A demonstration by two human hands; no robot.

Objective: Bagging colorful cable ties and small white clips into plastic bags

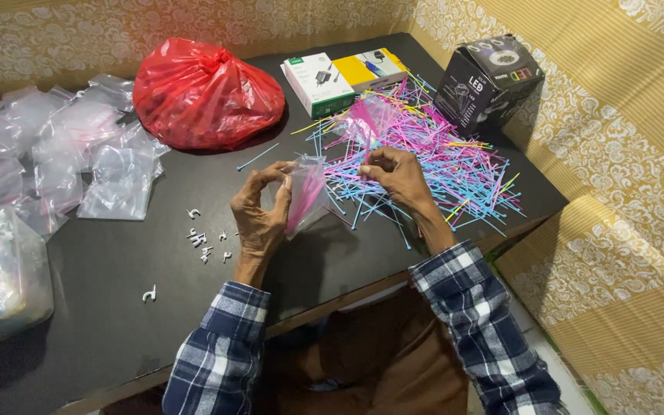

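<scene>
Clear bag (307, 192) pinched in left hand (259, 211)

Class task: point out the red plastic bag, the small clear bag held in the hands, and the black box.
red plastic bag (205, 96), head view, bulging middle.
small clear bag (307, 196), head view, pink-filled body.
black box (486, 81), head view, front face.

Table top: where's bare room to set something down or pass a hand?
Bare black table at the near left, between the small white clips, the clear bag pile and the front edge. A narrower strip below the red bag. Crowded: the right half under coloured cable ties, boxes behind.
</scene>
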